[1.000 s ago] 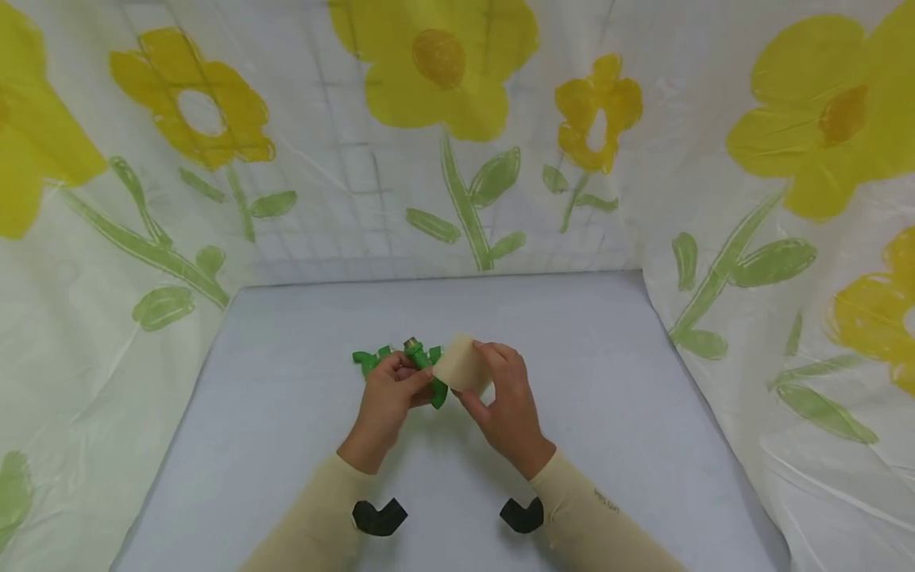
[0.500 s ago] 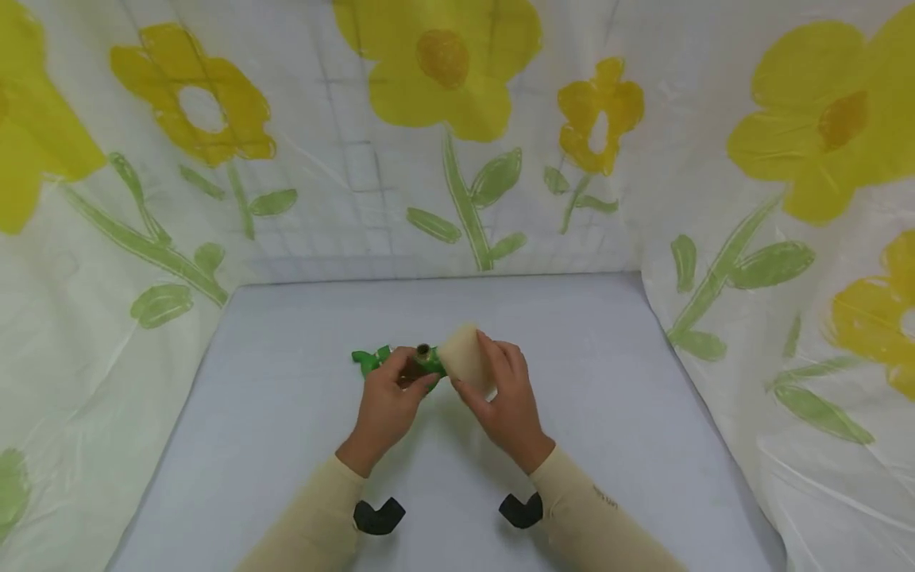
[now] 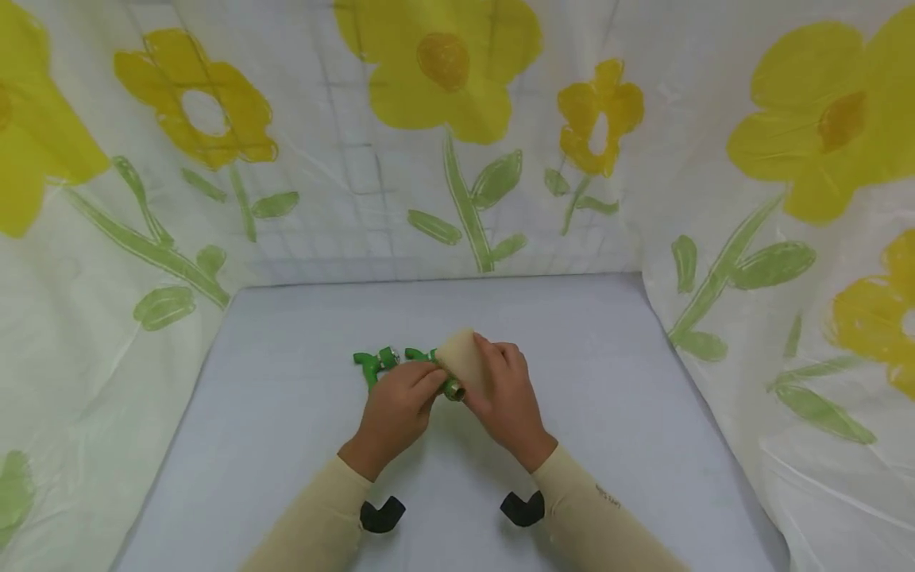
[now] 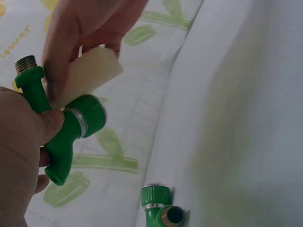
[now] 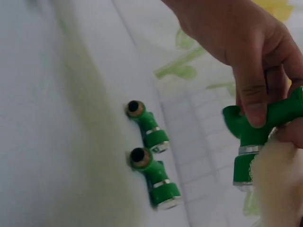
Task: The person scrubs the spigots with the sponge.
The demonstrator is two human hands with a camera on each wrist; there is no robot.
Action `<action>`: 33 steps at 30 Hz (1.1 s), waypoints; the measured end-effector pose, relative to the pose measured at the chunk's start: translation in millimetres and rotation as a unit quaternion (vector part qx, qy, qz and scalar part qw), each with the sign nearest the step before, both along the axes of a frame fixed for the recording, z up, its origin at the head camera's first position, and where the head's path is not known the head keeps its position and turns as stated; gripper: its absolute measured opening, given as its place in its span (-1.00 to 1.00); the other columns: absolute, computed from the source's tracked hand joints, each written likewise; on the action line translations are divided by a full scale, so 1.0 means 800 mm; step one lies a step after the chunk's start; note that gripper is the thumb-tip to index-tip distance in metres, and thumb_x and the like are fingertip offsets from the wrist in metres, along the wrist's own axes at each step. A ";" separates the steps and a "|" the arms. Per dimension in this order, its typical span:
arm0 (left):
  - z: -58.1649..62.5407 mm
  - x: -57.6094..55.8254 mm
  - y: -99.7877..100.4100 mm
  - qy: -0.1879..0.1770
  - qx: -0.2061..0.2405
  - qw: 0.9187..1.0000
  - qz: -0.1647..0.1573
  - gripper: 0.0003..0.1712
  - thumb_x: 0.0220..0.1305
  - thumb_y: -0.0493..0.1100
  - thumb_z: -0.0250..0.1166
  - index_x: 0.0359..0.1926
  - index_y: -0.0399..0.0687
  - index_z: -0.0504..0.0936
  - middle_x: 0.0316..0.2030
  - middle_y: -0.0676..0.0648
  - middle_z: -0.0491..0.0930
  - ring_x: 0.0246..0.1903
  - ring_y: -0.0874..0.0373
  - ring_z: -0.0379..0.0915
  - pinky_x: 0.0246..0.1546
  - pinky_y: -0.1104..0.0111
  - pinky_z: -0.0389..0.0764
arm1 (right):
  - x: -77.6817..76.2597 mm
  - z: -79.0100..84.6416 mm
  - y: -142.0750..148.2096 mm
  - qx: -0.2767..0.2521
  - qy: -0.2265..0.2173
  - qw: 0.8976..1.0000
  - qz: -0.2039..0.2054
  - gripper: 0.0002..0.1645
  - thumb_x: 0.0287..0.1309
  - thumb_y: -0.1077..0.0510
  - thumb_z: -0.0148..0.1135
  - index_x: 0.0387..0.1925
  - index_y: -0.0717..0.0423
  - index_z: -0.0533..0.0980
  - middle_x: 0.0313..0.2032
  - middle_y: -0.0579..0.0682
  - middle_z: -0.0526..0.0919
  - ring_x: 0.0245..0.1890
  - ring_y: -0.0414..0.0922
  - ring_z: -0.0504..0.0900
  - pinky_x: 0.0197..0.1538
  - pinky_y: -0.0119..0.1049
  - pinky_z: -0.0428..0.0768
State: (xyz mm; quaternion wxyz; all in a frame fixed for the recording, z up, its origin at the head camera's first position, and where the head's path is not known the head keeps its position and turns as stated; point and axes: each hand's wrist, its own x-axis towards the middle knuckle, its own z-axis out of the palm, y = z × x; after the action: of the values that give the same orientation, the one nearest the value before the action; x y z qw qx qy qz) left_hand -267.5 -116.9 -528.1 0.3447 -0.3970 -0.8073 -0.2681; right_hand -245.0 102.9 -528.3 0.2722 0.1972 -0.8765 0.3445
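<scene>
My left hand (image 3: 396,409) grips a green water tap (image 4: 61,142) with a brass threaded end and a ribbed green collar. In the head view, the open end of this tap (image 3: 453,389) points down to the right, and the fingers cover much of its body. A soft cream pad (image 3: 465,361), sponge or folded cloth, is pinched in my right hand (image 3: 511,397). The pad (image 5: 277,184) lies against the held tap (image 5: 248,137) in the right wrist view. Two similar green taps (image 5: 147,123) lie on the table beyond the hands.
A pale table (image 3: 572,342) stretches under both hands. White curtains (image 3: 300,238) printed with yellow flowers hang behind it and at both sides. Dark angular pieces (image 3: 382,515) sit at both wrists.
My left hand has turned the tap over: its threaded end pointed up and away, then upward, and now down to the right. The right hand stays nearly in place with the pad.
</scene>
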 end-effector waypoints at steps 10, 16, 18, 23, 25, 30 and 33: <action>-0.004 -0.007 -0.011 -0.043 0.041 0.998 -0.001 -0.58 0.28 -0.52 0.44 0.08 -0.09 0.67 -0.11 -0.05 0.73 -0.09 -0.02 0.68 0.16 -0.10 0.68 | 0.010 -0.005 0.014 -0.008 -0.081 0.996 0.038 -0.10 0.27 0.08 0.62 0.54 0.22 0.44 0.08 0.09 0.51 0.06 0.04 0.50 -0.02 -0.05 0.63; 0.000 -0.004 -0.013 -0.076 0.042 0.996 -0.024 -0.55 0.24 -0.47 0.54 0.11 -0.14 0.68 -0.07 -0.06 0.72 -0.03 0.00 0.68 0.23 -0.05 0.64 | 0.006 0.002 0.015 -0.042 -0.077 0.994 0.069 -0.11 0.28 0.13 0.62 0.55 0.17 0.44 0.13 0.12 0.51 0.10 0.07 0.50 -0.02 0.02 0.64; 0.004 -0.004 -0.015 -0.093 0.063 0.993 -0.026 -0.55 0.23 -0.47 0.55 0.10 -0.15 0.68 -0.05 -0.06 0.73 -0.03 0.01 0.70 0.17 0.02 0.69 | 0.006 0.001 0.017 -0.061 -0.108 0.989 0.085 -0.11 0.32 0.10 0.59 0.58 0.10 0.42 0.16 0.08 0.51 0.10 0.03 0.50 -0.01 0.01 0.64; 0.009 -0.007 -0.024 -0.221 0.175 0.956 -0.082 -0.63 0.34 -0.48 0.49 0.12 -0.20 0.72 -0.01 -0.07 0.78 -0.01 0.03 0.72 0.05 0.23 0.73 | 0.011 -0.008 0.028 -0.137 -0.215 0.954 0.157 -0.18 0.46 0.07 0.47 0.63 -0.02 0.37 0.22 -0.04 0.53 0.15 -0.03 0.53 0.12 0.00 0.64; 0.009 -0.007 -0.026 -0.299 0.230 0.919 -0.118 -0.68 0.41 -0.46 0.44 0.14 -0.26 0.72 -0.01 -0.10 0.78 0.02 0.02 0.71 0.06 0.29 0.72 | 0.012 -0.010 0.031 -0.179 -0.238 0.933 0.204 -0.21 0.49 0.15 0.41 0.63 -0.01 0.36 0.25 0.00 0.54 0.18 0.03 0.54 0.18 0.00 0.64; 0.009 -0.006 -0.021 -0.446 0.302 0.827 -0.161 -0.71 0.52 -0.38 0.38 0.18 -0.43 0.70 0.02 -0.24 0.75 0.03 0.05 0.69 0.02 0.29 0.73 | 0.009 0.006 0.032 -0.275 -0.245 0.877 0.310 -0.26 0.52 0.27 0.29 0.63 0.02 0.35 0.34 0.17 0.52 0.19 0.19 0.54 0.16 -0.08 0.67; 0.012 -0.006 -0.016 -0.488 0.299 0.804 -0.161 -0.68 0.54 -0.34 0.37 0.19 -0.47 0.69 0.00 -0.25 0.74 0.00 0.06 0.68 0.01 0.24 0.73 | 0.009 0.017 0.027 -0.296 -0.239 0.861 0.338 -0.28 0.54 0.24 0.27 0.63 0.01 0.35 0.36 0.20 0.51 0.20 0.19 0.54 0.14 -0.13 0.66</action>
State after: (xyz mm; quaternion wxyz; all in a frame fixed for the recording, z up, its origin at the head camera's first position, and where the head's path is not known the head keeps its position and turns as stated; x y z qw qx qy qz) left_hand -272.3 -129.5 -518.7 -0.0418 -0.2150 -0.6731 -0.7064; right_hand -237.9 124.6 -514.6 -0.0337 0.3032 -0.6510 0.6951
